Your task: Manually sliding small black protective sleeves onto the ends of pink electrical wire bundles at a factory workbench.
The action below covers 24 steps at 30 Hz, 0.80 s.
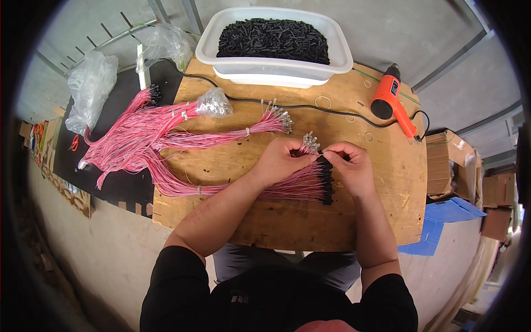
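My left hand is closed on a bundle of thin pink wires, its thumb and forefinger pinching close to their ends. Above those fingertips stand several silvery, clear-looking tips. Right beside it, the fingers of my right hand pinch what looks like a short black sleeve at a wire's end; the fingertips partly hide it. Below, many wires of this bundle fan out and end in black sleeves. Another pink wire bundle with bare silvery ends lies behind my left hand.
A white tub of short black tubes stands at the back. An orange heat gun lies at the right, its black cord crossing the table. Plastic bags are at the left; a cardboard box stands beyond the right edge.
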Tool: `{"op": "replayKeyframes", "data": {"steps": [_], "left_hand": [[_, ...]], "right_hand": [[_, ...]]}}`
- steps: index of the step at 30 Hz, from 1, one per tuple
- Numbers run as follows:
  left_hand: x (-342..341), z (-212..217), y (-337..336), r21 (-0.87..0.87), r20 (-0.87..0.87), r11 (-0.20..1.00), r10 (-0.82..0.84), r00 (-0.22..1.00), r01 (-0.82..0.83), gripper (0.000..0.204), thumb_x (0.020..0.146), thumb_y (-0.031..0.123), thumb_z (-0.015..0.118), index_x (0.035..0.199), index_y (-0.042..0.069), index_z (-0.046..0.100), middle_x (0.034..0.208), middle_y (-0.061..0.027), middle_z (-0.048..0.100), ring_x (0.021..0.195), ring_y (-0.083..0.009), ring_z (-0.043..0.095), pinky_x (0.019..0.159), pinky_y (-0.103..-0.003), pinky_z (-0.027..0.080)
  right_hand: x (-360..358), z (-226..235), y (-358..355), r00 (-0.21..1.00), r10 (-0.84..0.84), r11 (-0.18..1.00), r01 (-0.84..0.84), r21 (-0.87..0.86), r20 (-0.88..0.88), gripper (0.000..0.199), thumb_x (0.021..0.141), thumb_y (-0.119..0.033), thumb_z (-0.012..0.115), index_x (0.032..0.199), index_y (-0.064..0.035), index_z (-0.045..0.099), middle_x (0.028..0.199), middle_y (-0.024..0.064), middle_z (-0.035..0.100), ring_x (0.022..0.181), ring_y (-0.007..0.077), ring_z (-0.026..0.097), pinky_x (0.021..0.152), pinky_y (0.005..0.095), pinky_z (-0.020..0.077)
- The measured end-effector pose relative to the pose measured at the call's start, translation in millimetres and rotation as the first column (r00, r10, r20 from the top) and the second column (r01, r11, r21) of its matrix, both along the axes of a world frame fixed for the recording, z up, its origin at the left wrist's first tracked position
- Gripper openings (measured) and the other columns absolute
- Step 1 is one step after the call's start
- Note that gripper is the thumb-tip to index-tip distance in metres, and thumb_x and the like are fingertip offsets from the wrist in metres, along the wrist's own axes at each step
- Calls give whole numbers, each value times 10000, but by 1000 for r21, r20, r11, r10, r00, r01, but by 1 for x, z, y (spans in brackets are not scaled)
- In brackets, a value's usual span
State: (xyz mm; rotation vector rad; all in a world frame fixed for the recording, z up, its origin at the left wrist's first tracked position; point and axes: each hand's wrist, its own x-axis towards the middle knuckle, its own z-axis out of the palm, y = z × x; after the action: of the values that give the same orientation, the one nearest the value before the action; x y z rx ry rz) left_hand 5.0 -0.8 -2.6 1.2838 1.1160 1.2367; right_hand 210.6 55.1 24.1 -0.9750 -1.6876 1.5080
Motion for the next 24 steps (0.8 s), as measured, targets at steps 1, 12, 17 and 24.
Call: {"op": "replayKeyframes", "data": {"steps": [1, 12, 17, 24], "left_hand": [[0, 0, 0, -7, -2, 1000, 6, 1000, -6, 133, 890, 111, 754, 913, -17, 728, 777, -11, 691, 718, -32, 575, 637, -245, 487], [2, 2, -1, 22, -90, 997, 72, 993, -70, 139, 893, 105, 759, 857, -17, 702, 699, 41, 611, 670, -17, 503, 574, -228, 416], [0, 1, 0, -42, -101, 997, 63, 993, -68, 164, 867, 130, 775, 894, -19, 713, 774, -59, 699, 707, -61, 589, 638, -273, 499], [-1, 4, 0, -79, -17, 996, 49, 999, -51, 154, 890, 128, 760, 893, -18, 709, 735, 4, 658, 689, -33, 538, 608, -251, 465]], "right_hand": [[0, 0, 0, 1000, 6, 1000, -6, 6, 0, 73, 947, -55, 701, 989, 3, 714, 810, -38, 654, 718, 21, 534, 641, 190, 435], [11, 6, 22, 807, -271, 825, -86, -559, -525, 153, 921, 35, 566, 1071, 20, 591, 929, 91, 641, 782, 169, 600, 729, 243, 509], [23, -18, 35, 731, -364, 749, -140, -648, -578, 184, 953, 98, 494, 1096, 38, 595, 1125, 177, 640, 965, 241, 639, 826, 272, 561], [15, -5, 29, 785, -438, 733, 29, -680, -438, 166, 984, 43, 551, 1131, 13, 624, 1067, 151, 679, 856, 192, 671, 757, 245, 601]]}}
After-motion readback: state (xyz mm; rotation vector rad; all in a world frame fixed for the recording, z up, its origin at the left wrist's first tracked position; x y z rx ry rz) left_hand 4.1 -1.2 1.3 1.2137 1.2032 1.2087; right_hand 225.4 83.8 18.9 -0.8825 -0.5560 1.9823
